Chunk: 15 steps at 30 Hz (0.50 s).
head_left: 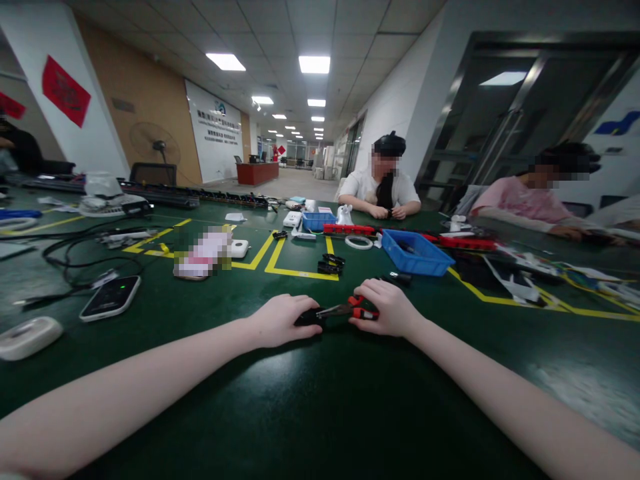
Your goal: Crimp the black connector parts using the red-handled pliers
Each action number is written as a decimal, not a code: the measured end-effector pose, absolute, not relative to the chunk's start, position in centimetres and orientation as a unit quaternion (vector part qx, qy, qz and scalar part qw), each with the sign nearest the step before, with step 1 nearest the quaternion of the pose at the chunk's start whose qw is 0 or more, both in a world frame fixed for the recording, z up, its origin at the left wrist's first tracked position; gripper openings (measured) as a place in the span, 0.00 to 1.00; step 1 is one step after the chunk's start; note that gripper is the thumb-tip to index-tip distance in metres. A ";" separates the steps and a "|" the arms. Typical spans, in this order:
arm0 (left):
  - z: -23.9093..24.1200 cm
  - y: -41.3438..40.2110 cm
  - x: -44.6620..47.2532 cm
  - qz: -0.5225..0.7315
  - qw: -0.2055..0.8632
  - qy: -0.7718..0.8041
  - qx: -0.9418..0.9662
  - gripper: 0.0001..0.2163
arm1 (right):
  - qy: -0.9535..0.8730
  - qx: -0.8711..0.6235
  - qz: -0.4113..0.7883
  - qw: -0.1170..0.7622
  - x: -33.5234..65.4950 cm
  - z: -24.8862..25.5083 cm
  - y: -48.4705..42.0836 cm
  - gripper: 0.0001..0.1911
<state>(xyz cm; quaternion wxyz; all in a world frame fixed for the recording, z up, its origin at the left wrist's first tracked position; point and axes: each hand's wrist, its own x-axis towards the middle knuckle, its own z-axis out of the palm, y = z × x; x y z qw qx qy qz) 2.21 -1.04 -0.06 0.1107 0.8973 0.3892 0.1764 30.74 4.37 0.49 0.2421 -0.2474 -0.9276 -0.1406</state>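
Note:
My left hand (286, 321) is closed around a small black part (309, 317), whose exact kind I cannot make out. In my right hand (385, 308) is a pair of pliers with red and black handles (364, 309). The long narrow jaws (336, 311) point left and reach the black part at my left fingertips; whether they grip it I cannot tell. Both hands are just above the green tabletop (280, 400). Beyond them, several small black parts (330, 265) lie within a yellow-taped area.
A blue bin (416, 253) stands beyond my right hand, a smaller blue tray (319, 221) farther back. To the left are a phone (111, 298), a white rounded object (29, 337) and black cables (60, 257). Two people sit across the table, near red strips (467, 243).

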 end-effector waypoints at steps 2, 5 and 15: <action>-0.1 -1.0 2.2 0.179 0.113 0.389 0.897 0.16 | -0.926 -0.247 -0.146 0.246 30.7 0.5 4.3 0.21; -0.1 -1.0 2.2 0.178 0.110 0.388 0.898 0.16 | -0.923 -0.246 -0.157 0.252 30.7 0.5 4.3 0.21; 0.0 -1.0 2.3 0.173 0.114 0.382 0.901 0.16 | -0.921 -0.241 -0.171 0.256 30.8 0.4 4.3 0.23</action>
